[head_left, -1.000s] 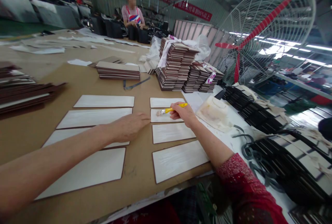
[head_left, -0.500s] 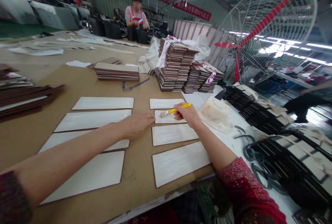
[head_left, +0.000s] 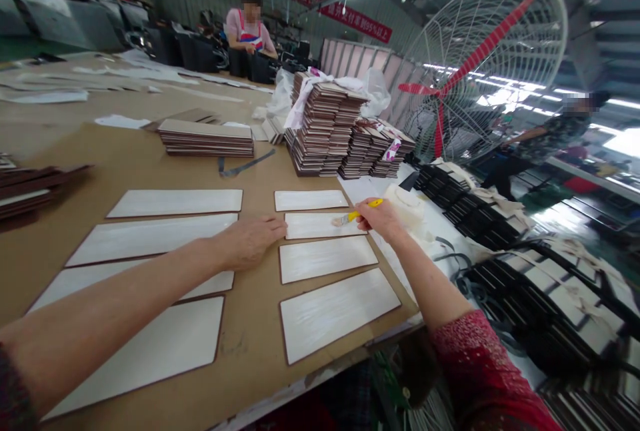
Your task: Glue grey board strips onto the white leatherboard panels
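My right hand (head_left: 381, 219) grips a yellow-handled paintbrush (head_left: 354, 216), its bristles resting on a white rectangular panel (head_left: 315, 225) with a thin dark edge. At that panel's left end lie the outstretched fingertips of my left hand (head_left: 255, 239), palm down. One similar panel (head_left: 311, 200) lies beyond it, and two others, a middle panel (head_left: 327, 259) and a near panel (head_left: 340, 314), lie closer to me with wet-looking streaks. Several larger white panels (head_left: 175, 203) form a column on the left, partly covered by my left forearm.
Bundled brown-edged boards (head_left: 327, 128) stand behind the panels, beside a lower board stack (head_left: 207, 138). To the right are black stacked pieces (head_left: 450, 198), a whitish cloth-like heap (head_left: 407, 208) and a large caged fan (head_left: 480, 71). A co-worker (head_left: 250, 28) is across the table; another person (head_left: 550, 138) is at right.
The brush has moved rightward along the same panel with my right hand. My left hand stays at its left end. The view has shifted, and a person at right shows more fully.
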A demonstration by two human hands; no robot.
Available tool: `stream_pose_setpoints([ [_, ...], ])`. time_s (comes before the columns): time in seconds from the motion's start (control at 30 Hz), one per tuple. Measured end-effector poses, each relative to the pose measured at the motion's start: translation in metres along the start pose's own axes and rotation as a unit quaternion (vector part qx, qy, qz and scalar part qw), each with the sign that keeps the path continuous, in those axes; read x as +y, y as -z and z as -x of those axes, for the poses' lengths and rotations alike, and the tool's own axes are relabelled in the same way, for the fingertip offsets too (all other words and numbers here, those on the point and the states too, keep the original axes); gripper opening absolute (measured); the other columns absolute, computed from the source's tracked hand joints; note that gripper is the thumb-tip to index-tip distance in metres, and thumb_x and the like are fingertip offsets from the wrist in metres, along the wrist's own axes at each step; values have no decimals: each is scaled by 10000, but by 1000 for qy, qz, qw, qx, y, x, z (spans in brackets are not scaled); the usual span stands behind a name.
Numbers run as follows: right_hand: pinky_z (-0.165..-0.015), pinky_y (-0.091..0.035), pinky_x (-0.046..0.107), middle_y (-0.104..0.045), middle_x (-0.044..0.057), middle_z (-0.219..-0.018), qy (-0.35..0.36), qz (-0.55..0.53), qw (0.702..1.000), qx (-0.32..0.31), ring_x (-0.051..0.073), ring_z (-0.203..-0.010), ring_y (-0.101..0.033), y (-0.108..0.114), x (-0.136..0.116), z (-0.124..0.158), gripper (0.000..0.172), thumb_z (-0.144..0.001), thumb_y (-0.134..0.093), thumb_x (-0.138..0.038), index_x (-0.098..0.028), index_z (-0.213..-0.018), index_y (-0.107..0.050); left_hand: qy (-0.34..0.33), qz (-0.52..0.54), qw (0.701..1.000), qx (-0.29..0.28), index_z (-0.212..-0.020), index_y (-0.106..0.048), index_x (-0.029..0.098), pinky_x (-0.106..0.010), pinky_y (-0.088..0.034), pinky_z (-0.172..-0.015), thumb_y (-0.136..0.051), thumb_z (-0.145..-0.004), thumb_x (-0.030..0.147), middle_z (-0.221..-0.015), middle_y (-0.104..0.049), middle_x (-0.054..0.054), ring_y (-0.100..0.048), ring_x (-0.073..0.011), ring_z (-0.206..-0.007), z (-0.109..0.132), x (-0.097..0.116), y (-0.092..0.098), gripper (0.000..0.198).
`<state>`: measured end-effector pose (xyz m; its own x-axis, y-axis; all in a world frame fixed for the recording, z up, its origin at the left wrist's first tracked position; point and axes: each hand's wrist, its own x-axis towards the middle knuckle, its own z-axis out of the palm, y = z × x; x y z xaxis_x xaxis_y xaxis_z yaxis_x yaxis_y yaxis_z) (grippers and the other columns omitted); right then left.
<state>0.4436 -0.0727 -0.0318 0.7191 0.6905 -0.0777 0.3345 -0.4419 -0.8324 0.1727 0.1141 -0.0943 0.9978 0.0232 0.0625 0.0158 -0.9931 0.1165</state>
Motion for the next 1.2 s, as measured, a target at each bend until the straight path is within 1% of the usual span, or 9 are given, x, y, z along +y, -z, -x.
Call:
stream_pose_setpoints([
  [0.13,-467,-462,208,-667,0,-517,14,74,997,29,134,-445,-609,26,-2,1,97,-789,-678,-248,-188,-714,-684,-1,2,1000,-1,-1319,-622,175,-373,-439,-1100,-470,-812,-16,-1395,-625,-118,-571,-250,-1271,5,-2,-3,562],
  [0.23,-498,-451,208,-646,-15,-487,21,115,992,44,137,-473,-616,35,-4,3,92,-806,-666,-257,-197,-748,-705,0,-4,1000,-19,-1362,-594,158,-389,-433,-1122,-456,-821,-5,-1435,-597,-118,-552,-255,-1297,5,-4,-4,582],
  [0.37,-475,-410,198,-602,-32,-439,26,146,988,36,128,-452,-596,30,-3,11,101,-806,-658,-247,-196,-739,-713,4,-10,999,-35,-1362,-596,150,-392,-428,-1139,-448,-836,7,-1440,-594,-123,-545,-255,-1307,2,-4,-4,565],
  [0.57,-506,-458,166,-720,-13,-668,43,103,994,1,108,-541,-670,16,-4,18,125,-859,-624,-273,-201,-867,-725,25,-8,998,-52,-1382,-580,150,-402,-425,-1148,-433,-820,-16,-1463,-576,-111,-529,-264,-1327,1,-1,-2,604],
  [0.7,-462,-436,162,-669,-16,-571,41,88,995,14,101,-464,-617,13,-5,15,103,-844,-640,-240,-185,-796,-711,26,-11,998,-53,-1367,-592,142,-389,-418,-1153,-442,-825,-10,-1454,-584,-117,-542,-260,-1320,0,2,1,583],
  [0.8,-451,-448,163,-677,-11,-575,40,59,997,-13,103,-453,-617,3,-9,17,69,-815,-673,-212,-179,-764,-707,28,-7,998,-51,-1359,-597,153,-376,-416,-1154,-447,-819,-13,-1447,-592,-112,-547,-249,-1323,0,3,2,584],
  [0.9,-477,-490,165,-700,-6,-623,47,2,998,-41,103,-486,-638,-10,-17,12,80,-851,-664,-233,-178,-803,-696,22,3,998,-52,-1345,-605,166,-368,-398,-1171,-463,-811,-11,-1426,-611,-107,-558,-237,-1319,-1,0,6,580],
  [1.03,-518,-533,166,-686,-30,-651,53,-88,994,-39,79,-492,-623,-30,-34,-15,108,-938,-595,-264,-187,-885,-649,24,10,998,-54,-1396,-546,215,-320,-381,-1182,-445,-830,-8,-1484,-565,-75,-531,-191,-1363,-7,-13,13,617],
  [1.2,-501,-549,184,-694,-25,-666,31,-146,986,-78,90,-497,-643,-68,-47,-48,86,-965,-596,-256,-184,-926,-625,89,-33,993,-66,-1354,-558,73,-378,-422,-1151,-478,-823,18,-1521,-488,-210,-511,-284,-1389,-23,-32,12,540],
])
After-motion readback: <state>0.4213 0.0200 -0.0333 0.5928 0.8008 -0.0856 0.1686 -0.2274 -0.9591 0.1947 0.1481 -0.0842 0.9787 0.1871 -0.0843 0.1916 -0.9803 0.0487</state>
